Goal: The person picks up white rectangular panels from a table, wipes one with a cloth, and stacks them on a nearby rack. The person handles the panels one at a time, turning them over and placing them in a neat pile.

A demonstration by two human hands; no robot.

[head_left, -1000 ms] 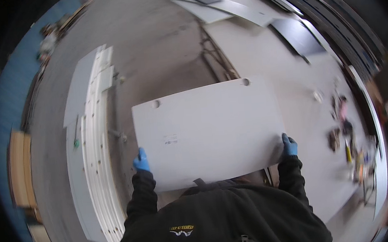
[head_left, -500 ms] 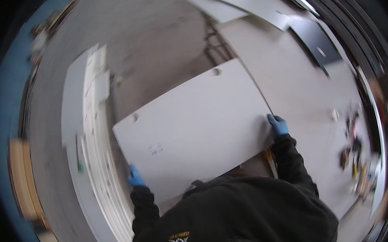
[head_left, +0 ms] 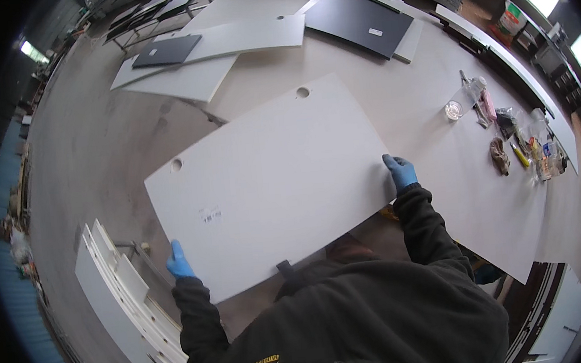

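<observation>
A white cabinet door panel [head_left: 269, 176] is held in front of me, tilted, with two round hinge holes along its far edge and a small label near its left side. My left hand [head_left: 179, 260], in a blue glove, is closed on its left edge, thumb on the top face. At the right edge my right hand [head_left: 400, 171], also gloved in blue, grips the panel the same way. The fingers beneath the panel are hidden. Part of the panel overlaps the large white work table [head_left: 438, 127] in the view; whether it touches the table I cannot tell.
Dark grey panels [head_left: 359, 20] and white panels [head_left: 250, 36] lie on the table's far end. At right sit a plastic bottle [head_left: 464, 100], a brown glove [head_left: 499, 158] and several small tools. A stack of white panels [head_left: 116, 286] stands at lower left; more panels [head_left: 550, 311] stand at lower right.
My view has turned rightward, bringing more of the table and its far end into sight. Both hands keep their grip on the panel, which stays in front of me.
</observation>
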